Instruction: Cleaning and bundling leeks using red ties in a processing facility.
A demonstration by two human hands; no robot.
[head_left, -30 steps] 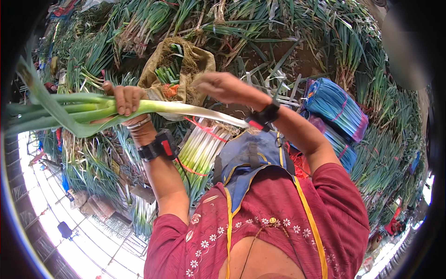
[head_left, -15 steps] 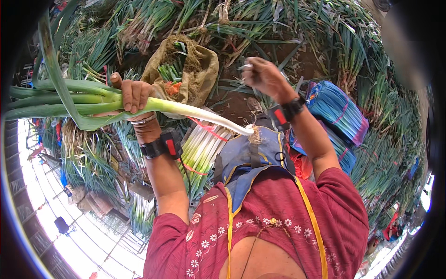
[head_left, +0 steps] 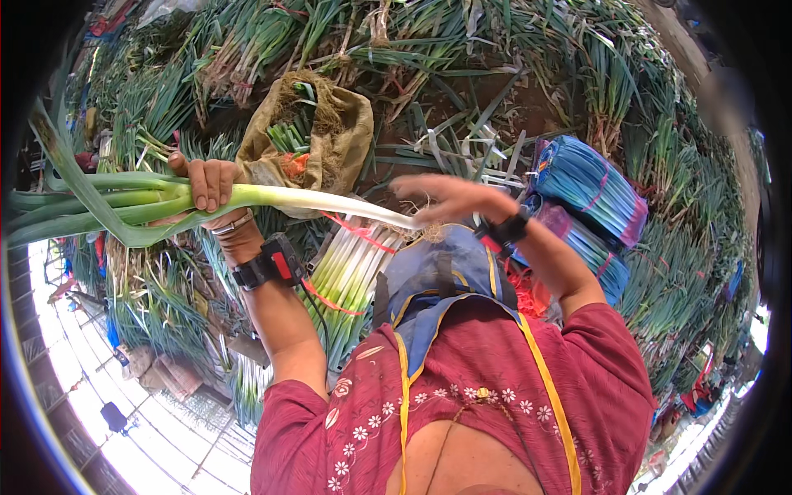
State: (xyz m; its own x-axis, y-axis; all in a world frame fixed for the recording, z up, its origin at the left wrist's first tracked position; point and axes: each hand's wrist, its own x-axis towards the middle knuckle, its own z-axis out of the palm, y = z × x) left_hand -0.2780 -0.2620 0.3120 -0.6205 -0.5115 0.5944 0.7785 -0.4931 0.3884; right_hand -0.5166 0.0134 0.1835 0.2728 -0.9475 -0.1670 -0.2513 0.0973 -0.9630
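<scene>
A long leek (head_left: 322, 200) lies level across the view, its green leaves fanning to the left and its white end to the right. My left hand (head_left: 206, 190) is closed around it where the leaves meet the pale stalk. My right hand (head_left: 450, 200), somewhat blurred, is at the root end with its fingers stretched out. Thin roots (head_left: 431, 231) show just beneath it; contact with the stalk is hard to make out. Under the leek lies a bundle of leeks (head_left: 351, 264) tied with red bands.
Beyond my left hand stands a brown sack (head_left: 353, 136) holding cut green pieces and roots. To the right are stacked blue-wrapped bundles (head_left: 590, 186). Heaps of leeks (head_left: 569, 49) surround the spot, and leaf scraps lie on the ground. A blue apron (head_left: 445, 260) covers my lap.
My right hand has come down from above to the root end, its closed fingers now stretched out. My left hand and the leek have shifted slightly left.
</scene>
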